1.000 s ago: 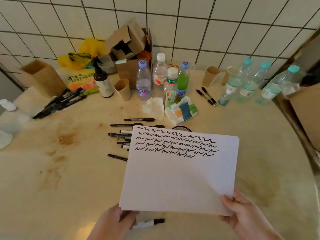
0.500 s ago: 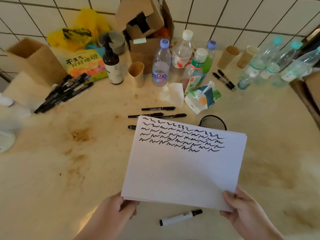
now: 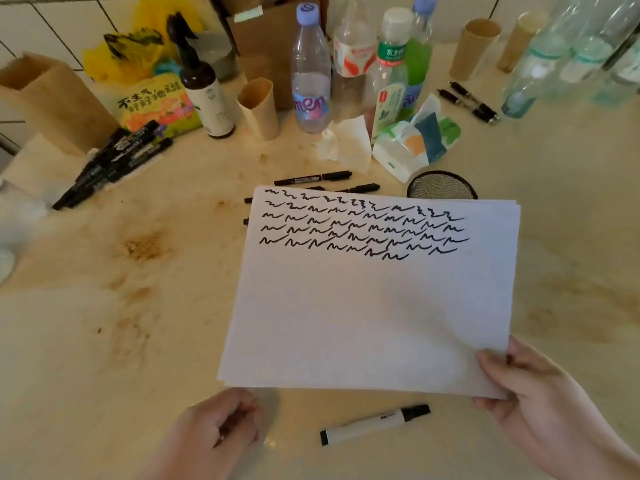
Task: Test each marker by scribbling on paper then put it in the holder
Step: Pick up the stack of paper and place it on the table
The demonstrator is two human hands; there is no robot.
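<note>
Five rows of black scribbles fill the top of a thin stack of white paper (image 3: 374,292), held tilted above a stained tabletop (image 3: 104,306). The right hand (image 3: 540,403) pinches the stack's near right corner, thumb on top. The left hand (image 3: 218,431) sits just below the near left corner with fingers curled; whether it touches the sheets cannot be told.

A white-barrelled marker (image 3: 375,424) with a black cap lies on the table between the hands, under the paper's near edge. Slim black markers (image 3: 313,178) lie loose beyond the far edge, partly hidden by it. A black mesh holder (image 3: 441,185) stands just beside the stack's far right corner, and a separate bundle of black markers (image 3: 110,168) rests at far left.

The sheets look light and floppy, likely to sag from a single corner; support at both near corners should steady them. The capped marker looks light, rigid and smooth, best taken mid-barrel.
</note>
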